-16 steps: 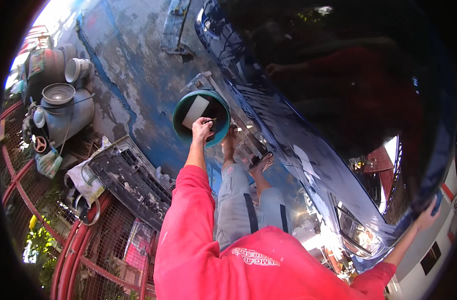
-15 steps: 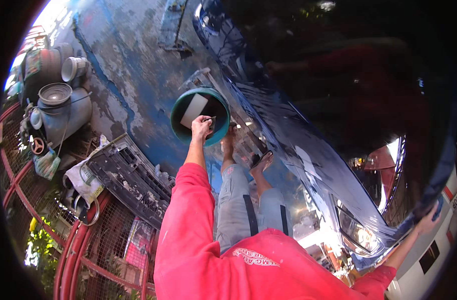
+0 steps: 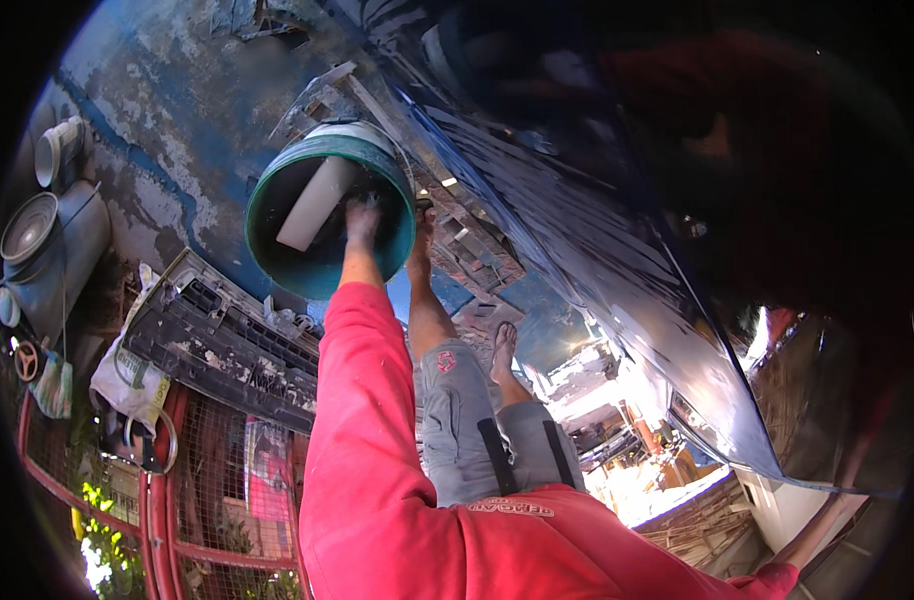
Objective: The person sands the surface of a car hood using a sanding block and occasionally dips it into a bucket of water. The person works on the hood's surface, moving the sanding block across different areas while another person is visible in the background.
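My left hand (image 3: 363, 215) is down inside a round green bucket (image 3: 307, 278), beside a pale, flat rectangular piece (image 3: 317, 205) that leans in it. Blur and the dark inside of the bucket hide its fingers, so I cannot make out whether it holds anything. On the far right my right forearm (image 3: 817, 530) stretches out toward a glossy dark blue car panel (image 3: 567, 240). The right hand is lost in the dark rim of the picture, and its fingers do not show.
Behind the bucket stands a worn wooden frame (image 3: 467, 245). A scuffed black bumper-like part (image 3: 227, 350) lies to the left, near a white sack (image 3: 132, 385) and a red mesh fence (image 3: 217, 500). A blue-grey drum (image 3: 72, 250) stands farther left. My bare feet (image 3: 504, 350) are beside the bucket.
My left hand has gone deeper into the bucket; before, its fingers pinched something small and dark at the opening. My right hand, earlier visible with a blue pad, has slipped into the dark rim.
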Available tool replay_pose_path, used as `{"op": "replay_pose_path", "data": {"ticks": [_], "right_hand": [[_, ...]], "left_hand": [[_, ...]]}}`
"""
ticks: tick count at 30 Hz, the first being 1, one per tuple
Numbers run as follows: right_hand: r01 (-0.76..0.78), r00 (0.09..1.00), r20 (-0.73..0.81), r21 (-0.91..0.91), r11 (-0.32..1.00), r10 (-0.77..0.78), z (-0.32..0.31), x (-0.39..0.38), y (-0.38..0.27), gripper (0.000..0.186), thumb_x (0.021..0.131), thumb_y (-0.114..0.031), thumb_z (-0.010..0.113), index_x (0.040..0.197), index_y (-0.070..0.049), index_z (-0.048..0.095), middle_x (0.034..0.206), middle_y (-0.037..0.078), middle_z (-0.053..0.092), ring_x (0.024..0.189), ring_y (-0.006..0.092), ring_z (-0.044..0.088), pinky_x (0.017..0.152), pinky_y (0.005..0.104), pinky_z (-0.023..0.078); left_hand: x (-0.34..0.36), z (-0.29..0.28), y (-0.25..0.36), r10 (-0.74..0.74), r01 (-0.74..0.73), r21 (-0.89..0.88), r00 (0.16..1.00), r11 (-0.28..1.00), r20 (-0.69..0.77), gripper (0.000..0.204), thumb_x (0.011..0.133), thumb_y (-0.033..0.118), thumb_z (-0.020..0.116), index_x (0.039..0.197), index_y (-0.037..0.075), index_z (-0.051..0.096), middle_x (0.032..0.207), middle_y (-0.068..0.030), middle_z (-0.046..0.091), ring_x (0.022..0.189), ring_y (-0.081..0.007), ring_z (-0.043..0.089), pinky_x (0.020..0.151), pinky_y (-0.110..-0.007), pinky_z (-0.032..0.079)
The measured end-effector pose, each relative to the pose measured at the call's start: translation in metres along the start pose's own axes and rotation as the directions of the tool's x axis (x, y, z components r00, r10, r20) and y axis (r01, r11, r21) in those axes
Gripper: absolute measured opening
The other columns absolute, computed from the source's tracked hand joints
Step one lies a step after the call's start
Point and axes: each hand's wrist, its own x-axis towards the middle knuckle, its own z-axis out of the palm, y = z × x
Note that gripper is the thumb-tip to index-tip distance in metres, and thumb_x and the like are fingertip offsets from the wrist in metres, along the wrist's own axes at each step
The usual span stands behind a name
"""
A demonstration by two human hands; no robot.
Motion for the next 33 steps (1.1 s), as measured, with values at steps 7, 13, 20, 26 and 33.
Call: {"op": "replay_pose_path", "data": {"ticks": [7,13,20,26,33], "right_hand": [[-0.268,0.963,0.060,0.315,0.910,0.263,0.061,-0.089,0.026,0.074,0.109,-0.044,0.069,0.168,-0.002,0.054,0.166,0.021,0.062,0.150,0.0305,0.062,0.126,0.0444,0.046],[-0.152,0.987,0.049,0.561,0.814,0.151,0.014,-0.104,-0.133,0.061,0.108,-0.044,0.078,0.151,-0.003,0.068,0.148,0.020,0.071,0.137,0.0352,0.067,0.119,0.0433,0.049],[-0.098,0.914,-0.215,0.705,0.703,0.343,-0.093,-0.091,-0.212,0.063,0.094,-0.041,0.091,0.148,-0.014,0.071,0.155,0.015,0.070,0.139,0.0376,0.067,0.119,0.0473,0.050],[-0.166,0.922,-0.040,0.857,0.487,0.384,-0.105,-0.096,-0.200,0.062,0.089,-0.037,0.093,0.147,-0.026,0.075,0.147,0.001,0.076,0.133,0.0320,0.071,0.112,0.0494,0.057],[-0.149,0.919,-0.039,0.887,0.438,0.392,-0.106,-0.106,-0.195,0.055,0.090,-0.039,0.091,0.141,-0.027,0.076,0.143,-0.002,0.075,0.132,0.0335,0.068,0.105,0.0534,0.059]], "left_hand": [[-0.132,-0.116,0.069,-0.022,0.470,-0.781,0.862,0.410,0.507,0.031,0.109,0.021,0.060,0.132,0.004,0.071,0.128,-0.0185,0.077,0.107,-0.0331,0.078,0.088,-0.047,0.072],[-0.263,-0.173,0.122,0.212,0.264,-0.940,0.927,0.215,0.309,0.034,0.114,0.030,0.061,0.139,0.007,0.069,0.142,-0.0196,0.074,0.129,-0.0396,0.072,0.097,-0.051,0.069],[-0.512,-0.162,0.360,0.547,-0.307,-0.842,0.837,0.444,-0.017,0.039,0.116,0.020,0.062,0.148,0.001,0.071,0.145,-0.0157,0.075,0.129,-0.0297,0.075,0.109,-0.050,0.065],[-0.749,-0.068,0.586,0.963,-0.982,-0.008,0.186,0.188,-0.193,0.039,0.116,0.018,0.063,0.149,-0.002,0.071,0.149,-0.0215,0.074,0.137,-0.0316,0.071,0.121,-0.039,0.052],[-0.807,0.090,0.630,0.908,-0.815,0.469,-0.414,-0.340,-0.061,0.042,0.103,0.012,0.074,0.143,-0.001,0.070,0.153,-0.0241,0.069,0.152,-0.0433,0.059,0.121,-0.050,0.054]]}}
